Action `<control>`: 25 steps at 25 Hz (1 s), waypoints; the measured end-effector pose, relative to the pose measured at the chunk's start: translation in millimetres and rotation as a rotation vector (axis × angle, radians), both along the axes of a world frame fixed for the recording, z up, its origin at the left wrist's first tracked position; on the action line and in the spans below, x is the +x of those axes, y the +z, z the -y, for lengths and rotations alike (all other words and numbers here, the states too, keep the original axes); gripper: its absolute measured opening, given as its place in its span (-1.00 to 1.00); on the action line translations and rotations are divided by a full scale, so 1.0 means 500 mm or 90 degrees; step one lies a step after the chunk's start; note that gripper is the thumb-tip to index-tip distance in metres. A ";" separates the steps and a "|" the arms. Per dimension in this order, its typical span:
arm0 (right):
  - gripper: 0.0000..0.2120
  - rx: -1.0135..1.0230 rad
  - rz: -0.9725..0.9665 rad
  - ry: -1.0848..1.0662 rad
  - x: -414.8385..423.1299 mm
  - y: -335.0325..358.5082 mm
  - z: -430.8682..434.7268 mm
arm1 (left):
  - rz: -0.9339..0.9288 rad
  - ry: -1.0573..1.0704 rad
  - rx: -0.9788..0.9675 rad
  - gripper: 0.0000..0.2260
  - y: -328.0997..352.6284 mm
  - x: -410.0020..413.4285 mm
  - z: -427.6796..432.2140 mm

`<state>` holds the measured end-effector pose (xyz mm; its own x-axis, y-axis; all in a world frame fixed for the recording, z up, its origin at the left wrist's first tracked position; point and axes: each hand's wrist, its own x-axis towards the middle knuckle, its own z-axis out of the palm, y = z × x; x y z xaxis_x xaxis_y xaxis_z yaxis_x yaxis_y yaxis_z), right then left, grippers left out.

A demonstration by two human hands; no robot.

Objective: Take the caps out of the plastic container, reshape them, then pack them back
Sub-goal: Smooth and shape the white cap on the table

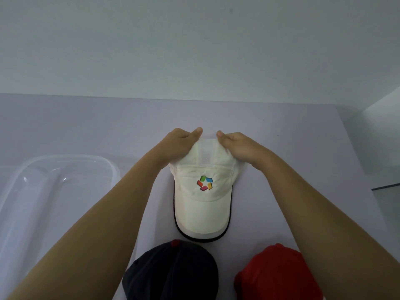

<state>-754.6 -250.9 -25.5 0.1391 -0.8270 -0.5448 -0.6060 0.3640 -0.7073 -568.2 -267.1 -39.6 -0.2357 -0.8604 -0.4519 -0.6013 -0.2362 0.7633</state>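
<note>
Reshaping the white cap [203,191]
Both hands, left hand [176,146] and right hand [238,148], pinch its crown; three caps out, plastic container [26,202] looks empty, packing remains.

Left of the white cap [202,204], the left hand [175,146] and forearm [97,224] are bare; right of it, the right hand [238,146] too. Thumbnails [198,130] short, plain.

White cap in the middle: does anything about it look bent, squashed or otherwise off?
Yes. The white cap lies with its crown flattened and creased toward the back, where the left hand and right hand pinch the fabric. Its brim looks fine.
</note>
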 end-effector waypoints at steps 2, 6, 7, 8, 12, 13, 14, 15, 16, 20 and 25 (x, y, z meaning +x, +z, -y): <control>-0.35 0.010 -0.042 0.002 0.005 0.005 0.007 | 0.008 -0.030 0.041 -0.39 0.006 0.002 0.000; -0.36 0.126 0.059 -0.008 0.001 0.011 0.010 | -0.077 -0.088 0.063 -0.47 0.017 0.007 0.004; -0.43 0.137 0.095 -0.025 0.000 0.010 0.009 | -0.093 -0.084 0.041 -0.50 0.019 0.003 0.003; -0.48 0.142 0.119 -0.048 0.000 0.005 0.008 | -0.106 -0.082 0.018 -0.51 0.020 -0.003 0.000; -0.56 0.092 0.208 -0.098 0.004 -0.016 0.004 | -0.150 -0.053 -0.025 -0.51 0.015 -0.014 -0.010; -0.57 0.065 0.189 -0.078 0.004 -0.018 0.004 | -0.147 -0.040 -0.029 -0.50 0.011 -0.013 -0.011; -0.57 0.040 0.154 -0.053 0.003 -0.019 0.003 | -0.138 -0.030 -0.030 -0.49 0.005 -0.012 -0.012; -0.54 0.018 0.113 -0.033 0.004 -0.018 0.003 | -0.125 -0.023 -0.033 -0.49 -0.002 -0.013 -0.013; -0.52 -0.004 0.077 -0.025 0.005 -0.017 0.002 | -0.112 -0.019 -0.033 -0.48 -0.008 -0.015 -0.016; -0.60 -0.106 0.006 -0.025 0.002 -0.017 -0.002 | -0.074 0.010 -0.035 -0.51 -0.020 -0.015 -0.019; -0.55 -0.201 -0.167 -0.054 -0.022 -0.026 -0.027 | -0.094 0.069 -0.015 -0.57 -0.025 0.020 -0.021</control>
